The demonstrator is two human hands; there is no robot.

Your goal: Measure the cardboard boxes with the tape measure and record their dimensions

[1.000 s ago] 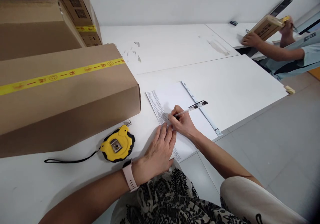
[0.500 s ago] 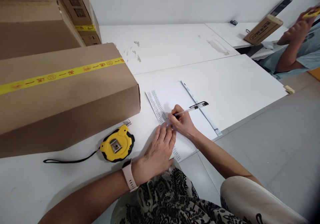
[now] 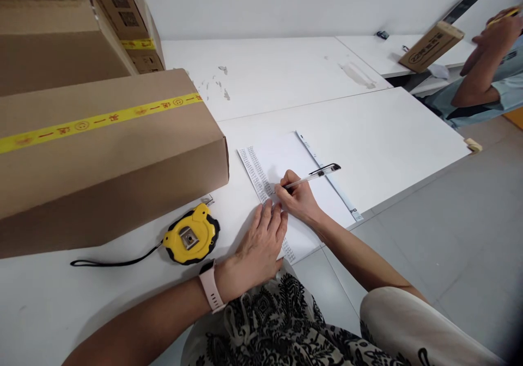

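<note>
My right hand (image 3: 299, 200) grips a clear pen with a black cap (image 3: 312, 176), its tip resting on a printed paper sheet (image 3: 286, 162) on the white table (image 3: 368, 132). My left hand (image 3: 255, 249) lies flat, fingers stretched out, pressing the near part of the sheet beside the column of small print. A pale watch band sits on my left wrist. A yellow tape measure (image 3: 191, 238) with a black strap lies just left of my left hand.
A long cardboard box with yellow tape (image 3: 102, 153) fills the left of the table, with more boxes (image 3: 61, 34) stacked behind. At the far right another person's arm (image 3: 480, 66) is raised near a small tilted cardboard box (image 3: 431, 44). Grey floor lies to the right.
My hands have stayed on the sheet. The other person let go of the small cardboard box, which now rests on the far table, and raised a hand holding something yellow.
</note>
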